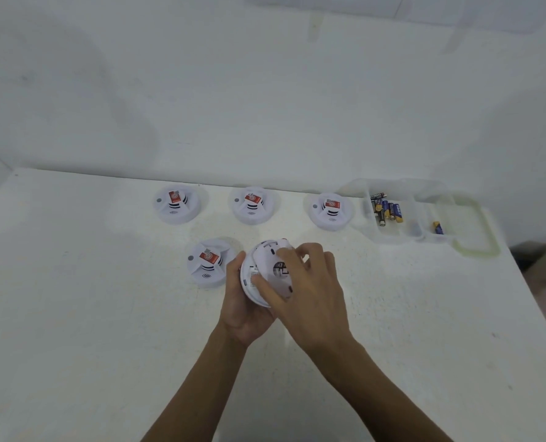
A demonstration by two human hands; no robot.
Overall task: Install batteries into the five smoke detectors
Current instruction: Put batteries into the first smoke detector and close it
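Head view looks down on a white worktop (105, 314), and both hands meet near its middle around one detector (249, 277), which is lifted clear of the surface and tilted with its underside towards the camera. The left hand (243, 314) cups it from below and from the left, its fingers curled round the rim. The right hand (313, 291) comes over it from the right, its fingers (265, 284) bent and grasping a white back plate (266, 260) that sits slightly off the outline of the body; a dark opening shows in the plate between the fingers. Four more units lie face up, each with a red label on its raised middle. Three stand in a row along the far edge: the left detector (177, 207), the middle detector (253, 207) and the right detector (330, 212). The fourth detector (208, 264) lies nearer, just left of the held one and close to the left fingertips; I cannot tell whether they touch it. At the far right corner stands a clear box (392, 239) with two compartments: the larger, left one holds a heap of batteries (388, 210), the smaller, right one a single battery (437, 227). A clear lid (480, 239) with a pale green rim lies against the box's right side.
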